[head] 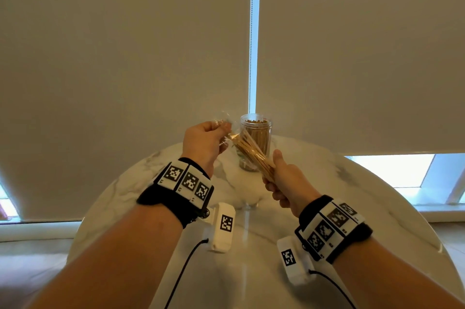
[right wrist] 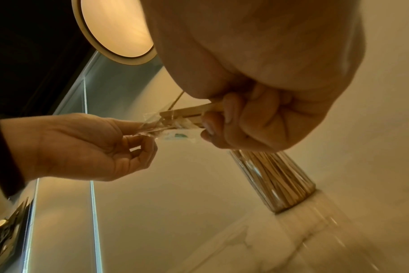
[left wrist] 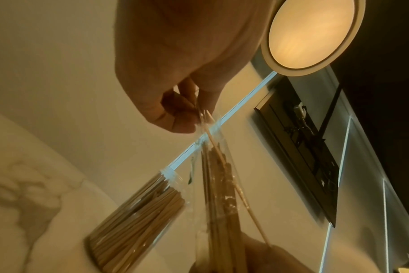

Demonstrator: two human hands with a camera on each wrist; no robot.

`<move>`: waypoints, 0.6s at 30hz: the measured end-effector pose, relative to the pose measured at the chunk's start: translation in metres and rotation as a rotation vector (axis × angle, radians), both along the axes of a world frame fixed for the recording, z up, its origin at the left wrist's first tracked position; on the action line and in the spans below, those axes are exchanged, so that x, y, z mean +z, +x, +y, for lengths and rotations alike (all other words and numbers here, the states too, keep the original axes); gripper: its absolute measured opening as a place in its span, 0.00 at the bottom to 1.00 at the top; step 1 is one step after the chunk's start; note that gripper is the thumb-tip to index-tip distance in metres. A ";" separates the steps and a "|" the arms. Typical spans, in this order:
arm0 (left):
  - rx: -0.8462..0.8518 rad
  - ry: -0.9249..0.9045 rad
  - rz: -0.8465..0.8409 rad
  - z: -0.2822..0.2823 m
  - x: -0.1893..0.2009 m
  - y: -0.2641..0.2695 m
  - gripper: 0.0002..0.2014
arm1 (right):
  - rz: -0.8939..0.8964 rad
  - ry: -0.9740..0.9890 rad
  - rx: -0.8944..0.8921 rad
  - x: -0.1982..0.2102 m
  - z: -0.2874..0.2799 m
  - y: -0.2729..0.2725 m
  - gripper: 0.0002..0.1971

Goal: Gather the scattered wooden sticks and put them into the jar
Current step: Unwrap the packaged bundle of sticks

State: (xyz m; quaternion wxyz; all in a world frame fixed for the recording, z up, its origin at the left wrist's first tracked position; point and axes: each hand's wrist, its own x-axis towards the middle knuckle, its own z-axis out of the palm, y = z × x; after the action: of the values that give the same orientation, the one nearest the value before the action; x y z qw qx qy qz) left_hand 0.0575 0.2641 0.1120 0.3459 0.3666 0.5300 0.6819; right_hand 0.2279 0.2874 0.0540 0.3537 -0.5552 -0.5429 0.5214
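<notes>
Sticks already fill much of the clear jar (head: 256, 142), which stands upright at the far middle of the marble table (head: 352, 183). Near it, held above the table, the right hand (head: 284, 183) grips a bundle of wooden sticks (head: 251, 151) still partly sheathed in a clear plastic wrapper (head: 226, 123), whose far end the left hand (head: 205, 141) pinches. Judging by this, unwrapping and loading this bundle remain; no loose sticks show on the table.

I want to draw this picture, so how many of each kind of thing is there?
Jars: 1
Stick bundles: 1
Clear plastic wrappers: 1
Tables: 1
Hands: 2, the left hand pinching the wrapper, the right hand holding the bundle
Total: 6
</notes>
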 end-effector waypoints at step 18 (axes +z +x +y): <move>0.081 0.096 0.078 -0.009 0.002 0.012 0.11 | -0.270 0.267 -0.032 0.007 0.007 -0.003 0.39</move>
State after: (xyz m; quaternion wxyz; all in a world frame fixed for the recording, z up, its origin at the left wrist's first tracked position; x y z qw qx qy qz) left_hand 0.0696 0.2551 0.1139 0.2792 0.3875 0.5241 0.7052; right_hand 0.2248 0.2948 0.0615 0.3565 -0.5768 -0.6410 0.3596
